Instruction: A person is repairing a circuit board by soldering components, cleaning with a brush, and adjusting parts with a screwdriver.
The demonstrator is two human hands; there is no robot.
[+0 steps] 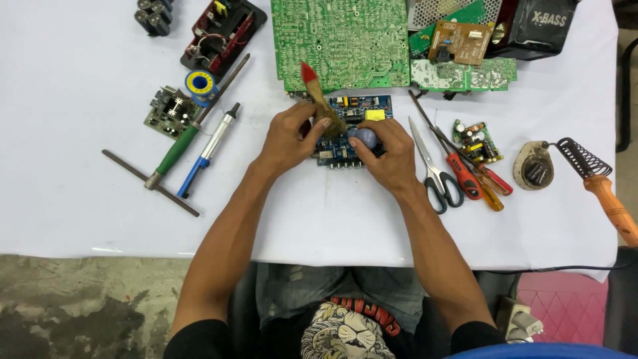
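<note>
A small blue circuit board (362,110) lies in the middle of the white table. My left hand (287,138) grips a paintbrush (318,96) with a red-tipped wooden handle, its bristles resting on the board's left part. My right hand (391,154) holds a small rounded blue-grey object (365,137) against the board's front edge; what that object is I cannot tell. Both hands rest on the board's near side and hide its lower half.
A large green circuit board (339,41) lies behind. Scissors (432,166) and red and orange screwdrivers (465,174) sit to the right, then a soldering iron (615,211) on its stand (533,166). To the left are a desoldering pump (209,147), a T-handle tool (174,151) and solder spool (199,84).
</note>
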